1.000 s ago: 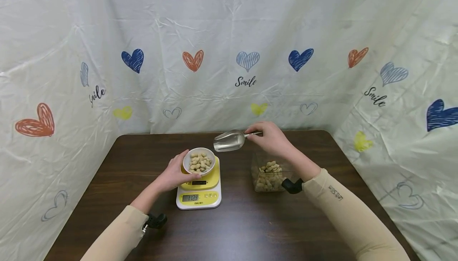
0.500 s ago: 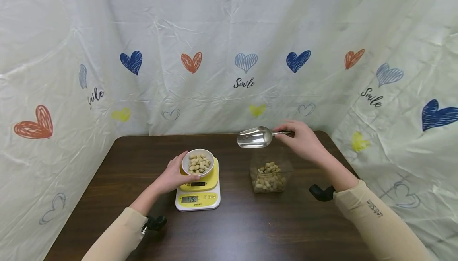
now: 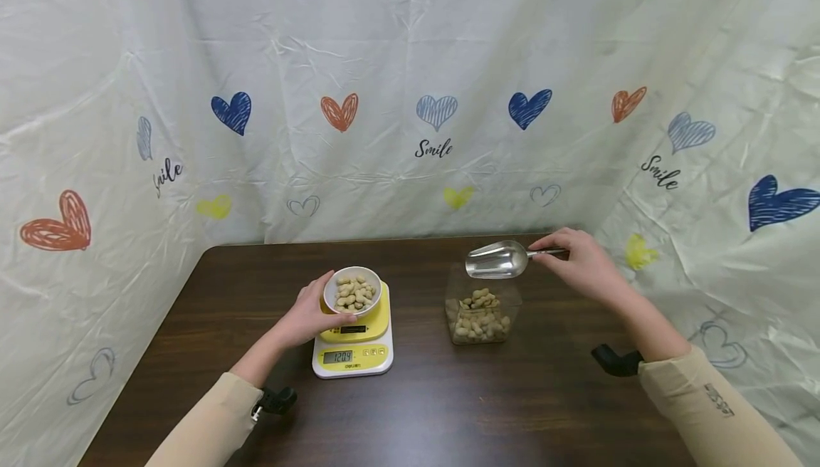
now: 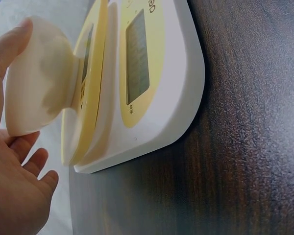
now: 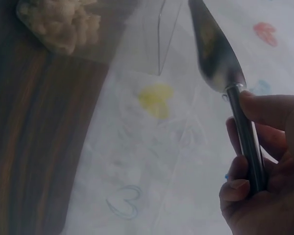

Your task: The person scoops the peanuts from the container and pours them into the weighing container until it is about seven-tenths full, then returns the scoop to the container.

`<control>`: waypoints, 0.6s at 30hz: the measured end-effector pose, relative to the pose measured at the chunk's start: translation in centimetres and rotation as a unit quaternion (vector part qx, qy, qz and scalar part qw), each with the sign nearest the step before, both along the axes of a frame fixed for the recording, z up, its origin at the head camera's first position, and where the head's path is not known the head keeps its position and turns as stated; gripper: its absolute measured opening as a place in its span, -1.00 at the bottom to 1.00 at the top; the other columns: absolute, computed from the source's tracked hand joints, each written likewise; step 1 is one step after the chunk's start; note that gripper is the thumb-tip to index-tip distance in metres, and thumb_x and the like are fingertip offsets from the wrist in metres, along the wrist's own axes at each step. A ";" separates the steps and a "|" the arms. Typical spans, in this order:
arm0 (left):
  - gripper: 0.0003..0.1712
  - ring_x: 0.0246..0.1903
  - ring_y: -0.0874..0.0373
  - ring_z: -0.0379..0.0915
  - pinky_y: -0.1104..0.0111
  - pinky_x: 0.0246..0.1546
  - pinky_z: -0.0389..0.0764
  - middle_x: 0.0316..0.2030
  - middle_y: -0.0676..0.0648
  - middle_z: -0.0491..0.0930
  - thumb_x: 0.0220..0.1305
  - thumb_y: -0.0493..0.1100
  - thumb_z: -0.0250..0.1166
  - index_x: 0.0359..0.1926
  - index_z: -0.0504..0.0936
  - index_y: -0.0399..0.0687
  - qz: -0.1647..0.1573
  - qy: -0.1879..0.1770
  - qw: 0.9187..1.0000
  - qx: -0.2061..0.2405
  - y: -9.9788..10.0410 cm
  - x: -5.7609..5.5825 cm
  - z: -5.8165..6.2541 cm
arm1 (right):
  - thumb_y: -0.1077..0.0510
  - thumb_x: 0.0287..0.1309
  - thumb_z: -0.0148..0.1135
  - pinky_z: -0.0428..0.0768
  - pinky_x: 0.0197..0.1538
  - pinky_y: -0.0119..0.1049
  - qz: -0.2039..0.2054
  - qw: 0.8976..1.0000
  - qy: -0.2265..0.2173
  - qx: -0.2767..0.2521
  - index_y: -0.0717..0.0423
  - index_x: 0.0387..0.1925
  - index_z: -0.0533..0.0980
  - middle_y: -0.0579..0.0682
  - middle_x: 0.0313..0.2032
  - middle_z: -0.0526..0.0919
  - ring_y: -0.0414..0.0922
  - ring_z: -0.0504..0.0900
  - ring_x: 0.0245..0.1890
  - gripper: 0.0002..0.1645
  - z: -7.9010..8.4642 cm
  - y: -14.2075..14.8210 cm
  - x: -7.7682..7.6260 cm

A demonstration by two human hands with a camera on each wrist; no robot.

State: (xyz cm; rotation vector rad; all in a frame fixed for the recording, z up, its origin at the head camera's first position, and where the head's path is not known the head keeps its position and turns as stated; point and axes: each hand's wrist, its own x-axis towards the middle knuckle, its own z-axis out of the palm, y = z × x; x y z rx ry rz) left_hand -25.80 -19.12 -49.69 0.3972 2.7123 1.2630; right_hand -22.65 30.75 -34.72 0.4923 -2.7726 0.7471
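Observation:
A white bowl (image 4: 41, 73) of peanuts (image 3: 354, 294) stands on the yellow and white kitchen scale (image 3: 354, 359), whose display reads about 120.9. My left hand (image 3: 312, 316) holds the bowl from its left side, thumb at the near wall and fingers behind. In the left wrist view, the fingers reach around the bowl's side above the weighing plate. My right hand (image 3: 581, 268) grips the handle of a metal scoop (image 3: 498, 260) and carries it over the far side of a clear plastic box (image 3: 514, 303). No peanuts show in the scoop. More peanuts lie inside the box.
The dark wooden table (image 3: 423, 410) ends at the back against a white curtain (image 3: 384, 33) printed with hearts. Black wrist cameras sit at both sleeves, the right one (image 3: 616, 361) low over the table's right part.
My right hand has moved the scoop right, from beside the bowl to over the box, dipping lately. The display has risen from about 112.9 to 120.9. The left hand stays at the bowl.

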 end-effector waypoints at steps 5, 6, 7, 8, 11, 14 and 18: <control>0.40 0.46 -0.27 -0.07 -0.28 0.32 0.17 0.48 -0.29 0.13 0.00 0.35 0.56 0.62 -0.03 -0.10 0.000 -0.004 1.000 -0.002 -0.1 0.1 0.1 | 0.11 0.35 0.36 0.52 -0.11 0.00 0.016 0.999 -0.017 0.030 0.03 -0.07 0.75 0.00 -0.11 0.68 0.00 0.58 -0.10 -0.81 -0.5 -0.1 -0.3; 0.40 0.46 -0.27 -0.07 -0.28 0.32 0.17 0.48 -0.29 0.13 0.00 0.35 0.56 0.62 -0.03 -0.10 0.000 -0.006 1.000 -0.002 -0.1 0.1 0.1 | 0.11 0.35 0.36 0.52 -0.12 -0.01 0.021 0.999 -0.024 0.035 0.02 -0.08 0.75 -0.01 -0.12 0.67 -0.01 0.58 -0.11 -0.82 -0.6 -0.3 -0.4; 0.40 0.46 -0.27 -0.07 -0.28 0.31 0.18 0.48 -0.29 0.13 0.00 0.35 0.56 0.62 -0.03 -0.10 0.000 -0.007 1.000 -0.002 -0.1 0.1 0.1 | 0.12 0.34 0.37 0.52 -0.12 -0.02 0.025 0.998 -0.030 0.041 0.01 -0.09 0.75 -0.01 -0.12 0.66 -0.03 0.58 -0.12 -0.83 -0.8 -0.4 -0.6; 0.40 0.46 -0.26 -0.07 -0.28 0.32 0.18 0.48 -0.29 0.13 0.00 0.35 0.56 0.62 -0.03 -0.10 0.001 -0.008 1.000 -0.001 -0.1 0.1 0.1 | 0.12 0.34 0.37 0.52 -0.13 -0.03 0.030 0.998 -0.035 0.049 0.00 -0.10 0.75 -0.02 -0.13 0.65 -0.04 0.58 -0.13 -0.84 -1.0 -0.5 -0.7; 0.39 0.47 -0.27 -0.08 -0.29 0.32 0.16 0.48 -0.29 0.12 0.01 0.35 0.55 0.62 -0.04 -0.10 0.000 -0.009 1.000 -0.001 -0.1 0.1 0.1 | 0.11 0.32 0.38 0.53 -0.14 -0.07 0.044 0.995 -0.051 0.077 -0.03 -0.12 0.75 -0.07 -0.14 0.63 -0.08 0.58 -0.17 -0.86 -1.7 -1.0 -1.2; 0.39 0.47 -0.27 -0.10 -0.30 0.32 0.15 0.49 -0.28 0.11 0.01 0.35 0.55 0.63 -0.04 -0.08 0.001 -0.012 1.000 -0.002 0.0 0.2 0.1 | 0.10 0.31 0.39 0.54 -0.15 -0.09 0.061 0.991 -0.063 0.100 -0.07 -0.13 0.75 -0.11 -0.15 0.63 -0.11 0.57 -0.18 -0.87 -2.2 -1.6 -1.5; 0.39 0.48 -0.26 -0.10 -0.29 0.33 0.15 0.50 -0.27 0.10 0.00 0.36 0.55 0.63 -0.04 -0.06 0.003 -0.014 1.000 -0.002 0.1 0.1 0.1 | 0.10 0.28 0.41 0.55 -0.18 -0.11 0.077 0.987 -0.074 0.120 -0.09 -0.17 0.75 -0.14 -0.18 0.63 -0.12 0.57 -0.20 -0.90 -2.7 -2.4 -1.9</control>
